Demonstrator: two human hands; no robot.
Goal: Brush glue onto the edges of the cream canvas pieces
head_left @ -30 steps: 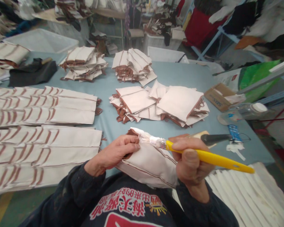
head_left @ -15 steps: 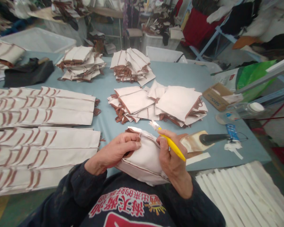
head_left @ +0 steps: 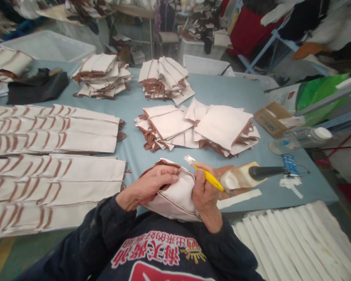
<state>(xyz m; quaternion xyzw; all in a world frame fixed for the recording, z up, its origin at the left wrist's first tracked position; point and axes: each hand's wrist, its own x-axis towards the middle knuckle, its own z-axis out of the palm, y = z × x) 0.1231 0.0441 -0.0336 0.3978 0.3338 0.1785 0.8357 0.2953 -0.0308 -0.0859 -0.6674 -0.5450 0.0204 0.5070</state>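
A whitish sewn pouch-like piece (head_left: 183,191) with brown edging is held up in front of my body between both hands. My left hand (head_left: 152,182) is closed on its left edge, thumb on top and the other fingers partly hidden. At the piece's right side is my right hand (head_left: 206,195), fingers curled around a yellow-handled brush (head_left: 213,180). The brush's white-coated bristles point up and left, clear of the piece. Right of that hand, a cut-open plastic container (head_left: 242,174) with white paste inside lies on the table, a dark handle-like part at its end.
Stacks of similar white pieces (head_left: 225,123) with brown edges lie beyond my hands on the blue-grey table (head_left: 128,136). Overlapping rows (head_left: 84,136) cover the left side. A cardboard box (head_left: 270,119) and a clear jar (head_left: 310,136) stand right; white strips (head_left: 292,238) lie lower right.
My right hand has shifted slightly left and down, tipping the brush handle flatter. My left hand has moved a little right along the edge of the piece.
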